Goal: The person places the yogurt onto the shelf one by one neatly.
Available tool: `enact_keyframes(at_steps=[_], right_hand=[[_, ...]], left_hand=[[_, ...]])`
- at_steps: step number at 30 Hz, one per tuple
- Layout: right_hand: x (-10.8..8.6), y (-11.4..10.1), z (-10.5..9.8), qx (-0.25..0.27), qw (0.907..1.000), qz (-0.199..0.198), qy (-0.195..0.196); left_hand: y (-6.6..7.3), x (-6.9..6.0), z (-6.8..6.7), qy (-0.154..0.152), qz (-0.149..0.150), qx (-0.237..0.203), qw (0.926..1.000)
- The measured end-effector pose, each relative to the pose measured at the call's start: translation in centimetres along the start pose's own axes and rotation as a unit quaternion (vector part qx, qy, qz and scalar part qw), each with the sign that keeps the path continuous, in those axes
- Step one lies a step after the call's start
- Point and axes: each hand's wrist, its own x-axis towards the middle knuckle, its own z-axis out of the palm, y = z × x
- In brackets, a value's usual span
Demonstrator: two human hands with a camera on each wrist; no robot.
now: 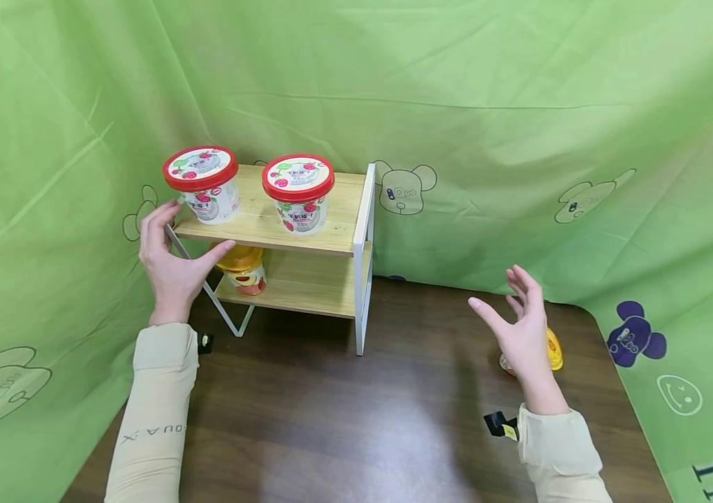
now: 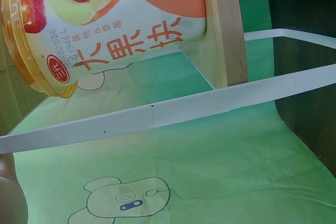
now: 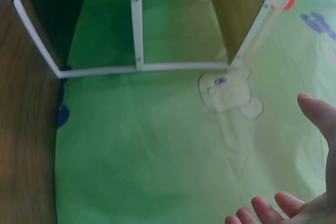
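Observation:
My left hand (image 1: 174,269) is at the left front corner of a two-tier shelf, fingers spread and thumb apart. Its fingers are beside a red-lidded tub (image 1: 218,202) on the top board; whether they touch it or the frame I cannot tell. A second red-lidded tub (image 1: 303,216) stands to the right. On the lower board, below the left thumb, sits a yellow-lidded fruit cup (image 2: 121,19). My right hand (image 1: 526,339) hovers over the right of the table with fingers parted, holding nothing. Partly behind it is another yellow-lidded cup (image 1: 555,351).
The shelf's white metal frame (image 1: 359,293) stands on a dark wooden table (image 1: 331,412). Green cloth (image 1: 519,140) with bear drawings hangs behind and at both sides. In the right wrist view, the shelf's side frame (image 3: 136,24) is seen at the top.

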Motion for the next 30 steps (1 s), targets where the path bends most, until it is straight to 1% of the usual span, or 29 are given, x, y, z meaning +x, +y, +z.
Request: enact_keyframes(at_steps=[2, 4, 6, 8, 12, 17, 22, 26, 30], right_hand=[[0.0, 0.3, -0.6, -0.013, 0.9998, 0.011, 0.004], [-0.1, 0.7, -1.3, -0.027, 0.9992, 0.027, 0.007], [-0.1, 1.1, -2.0, -0.042, 0.9980, 0.046, 0.009], [-0.1, 1.6, -2.8, -0.057, 0.9962, 0.066, 0.011], [0.0, 2.6, -4.1, -0.076, 0.9916, 0.100, 0.027], [0.1, 3.9, -5.2, -0.084, 0.9871, 0.124, 0.057], [0.3, 4.8, -6.1, -0.090, 0.9833, 0.140, 0.073], [0.3, 5.6, -6.9, -0.092, 0.9813, 0.154, 0.070], [0.3, 6.2, -7.6, -0.099, 0.9787, 0.172, 0.052]], left_hand=[[0.0, 0.0, 0.0, 0.000, 0.007, 0.002, 1.0000], [0.1, 0.0, 0.1, 0.003, 0.007, 0.002, 1.0000], [0.2, 0.0, 0.1, 0.005, 0.003, 0.001, 1.0000], [0.3, 0.0, 0.2, 0.009, -0.008, -0.002, 0.9999], [0.4, 0.0, 0.2, 0.010, -0.021, -0.004, 0.9997], [0.3, 0.0, 0.1, 0.009, -0.025, -0.005, 0.9996], [0.3, 0.0, 0.1, 0.010, -0.024, -0.006, 0.9996], [0.3, 0.0, 0.1, 0.009, -0.020, -0.007, 0.9997], [0.3, 0.0, 0.1, 0.011, -0.022, -0.009, 0.9997]])
